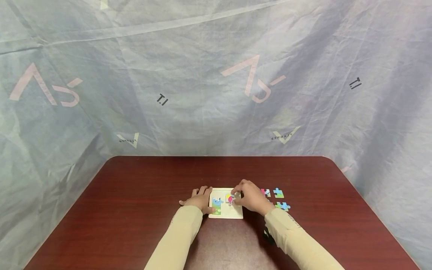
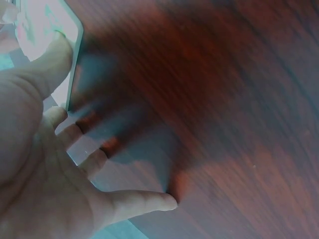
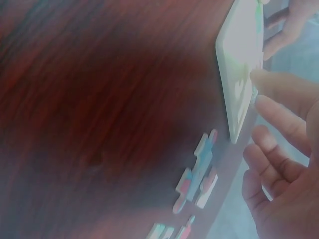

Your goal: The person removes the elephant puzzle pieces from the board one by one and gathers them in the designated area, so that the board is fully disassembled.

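Note:
A pale puzzle tray (image 1: 233, 215) lies on the table, with blue and green pieces (image 1: 217, 205) fitted along its left side. My left hand (image 1: 198, 201) spreads beside the tray's left edge; in the left wrist view, the thumb of that hand (image 2: 50, 174) rests on the tray (image 2: 61, 94) and its other fingers reach past the edge. My right hand (image 1: 252, 197) pinches a yellow and pink piece (image 1: 230, 199) over the tray's upper right part. In the right wrist view, the fingertips of this hand (image 3: 294, 184) meet the tray (image 3: 227, 84), the piece being hard to make out.
Several loose puzzle pieces (image 1: 278, 193) lie right of the tray, partly behind my right hand, and show in the right wrist view as blue and red pieces (image 3: 200, 167). A dark object (image 1: 268, 236) is partly hidden by my right sleeve. Grey cloth (image 1: 202, 75) hangs behind the table (image 1: 141, 187).

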A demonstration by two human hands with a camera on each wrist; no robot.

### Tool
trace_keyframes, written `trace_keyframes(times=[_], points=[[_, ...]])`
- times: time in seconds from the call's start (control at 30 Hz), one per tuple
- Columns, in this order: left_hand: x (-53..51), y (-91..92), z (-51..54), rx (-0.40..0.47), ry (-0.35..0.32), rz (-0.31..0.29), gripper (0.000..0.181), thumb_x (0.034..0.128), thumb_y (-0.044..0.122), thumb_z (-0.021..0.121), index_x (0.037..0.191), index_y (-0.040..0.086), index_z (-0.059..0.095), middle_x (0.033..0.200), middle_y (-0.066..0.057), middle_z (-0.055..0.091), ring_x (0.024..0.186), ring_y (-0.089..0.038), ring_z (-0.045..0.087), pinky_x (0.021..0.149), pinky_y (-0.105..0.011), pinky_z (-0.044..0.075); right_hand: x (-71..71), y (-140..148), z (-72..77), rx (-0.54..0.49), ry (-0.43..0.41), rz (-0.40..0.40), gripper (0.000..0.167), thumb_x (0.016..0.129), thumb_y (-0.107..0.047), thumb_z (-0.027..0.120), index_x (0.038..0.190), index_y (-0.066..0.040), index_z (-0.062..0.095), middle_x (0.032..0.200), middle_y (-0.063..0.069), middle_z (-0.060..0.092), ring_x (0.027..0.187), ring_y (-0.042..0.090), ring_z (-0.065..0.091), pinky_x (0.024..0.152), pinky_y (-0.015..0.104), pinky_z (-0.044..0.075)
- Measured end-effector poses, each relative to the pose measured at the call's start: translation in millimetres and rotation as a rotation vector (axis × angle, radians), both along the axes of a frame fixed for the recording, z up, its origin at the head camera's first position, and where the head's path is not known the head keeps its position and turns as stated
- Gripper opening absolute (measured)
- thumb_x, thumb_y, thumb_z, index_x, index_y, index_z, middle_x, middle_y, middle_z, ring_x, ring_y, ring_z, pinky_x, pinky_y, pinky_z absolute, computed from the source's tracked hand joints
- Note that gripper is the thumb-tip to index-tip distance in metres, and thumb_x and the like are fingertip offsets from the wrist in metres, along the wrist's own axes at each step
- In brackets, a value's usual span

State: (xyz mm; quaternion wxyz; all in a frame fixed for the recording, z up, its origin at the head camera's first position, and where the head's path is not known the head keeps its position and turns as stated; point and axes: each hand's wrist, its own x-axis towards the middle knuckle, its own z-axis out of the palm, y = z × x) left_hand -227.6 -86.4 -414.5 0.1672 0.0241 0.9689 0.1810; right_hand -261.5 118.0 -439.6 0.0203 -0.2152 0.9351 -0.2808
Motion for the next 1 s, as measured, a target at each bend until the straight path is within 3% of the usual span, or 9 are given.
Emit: trace_keyframes(times=[0.37, 0.5, 0.73, 1.0], points=[[-0.8, -2.3, -2.1, 0.009, -0.003, -0.011, 0.075, 0.0947, 0.025, 0.075, 0.158, 0.014, 0.036, 0.161, -0.008, 0.03, 0.15, -0.037, 0.023, 0.101, -0.083, 0.024, 5.3, 18, 1.7, 0.002, 0.039, 0.049, 0.019, 0.086, -0.012, 0.083, 0.104, -0.011, 0.078, 0.1, 0.005, 0.06, 0.093, 0.025, 0.057, 0.078, 0.04, 0.05], [-0.3, -2.8, 0.7, 0.008, -0.003, -0.017, 0.074, 0.0951, 0.025, 0.074, 0.158, 0.014, 0.036, 0.161, -0.009, 0.03, 0.15, -0.038, 0.023, 0.101, -0.083, 0.024, 7.4, 25, 5.6, 0.01, 0.039, 0.028, 0.02, 0.086, -0.014, 0.083, 0.105, -0.012, 0.078, 0.1, 0.002, 0.06, 0.092, 0.023, 0.057, 0.077, 0.039, 0.05], [-13.9, -5.2, -15.9, -0.015, -0.004, -0.022, 0.077, 0.0945, 0.028, 0.075, 0.159, 0.017, 0.034, 0.162, -0.007, 0.028, 0.151, -0.037, 0.022, 0.099, -0.084, 0.025, 10.7, 40, 6.7, -0.002, 0.037, 0.02, 0.02, 0.087, -0.017, 0.083, 0.106, -0.014, 0.077, 0.102, 0.002, 0.059, 0.093, 0.024, 0.057, 0.076, 0.038, 0.049], [-13.8, -6.1, -14.8, -0.002, -0.002, -0.019, 0.076, 0.0943, 0.027, 0.075, 0.158, 0.016, 0.035, 0.162, -0.008, 0.029, 0.151, -0.037, 0.022, 0.1, -0.084, 0.025, 13.9, 54, 5.5, 0.011, 0.099, 0.07, 0.02, 0.083, -0.017, 0.085, 0.101, -0.016, 0.077, 0.099, -0.002, 0.059, 0.094, 0.024, 0.058, 0.078, 0.036, 0.05]])
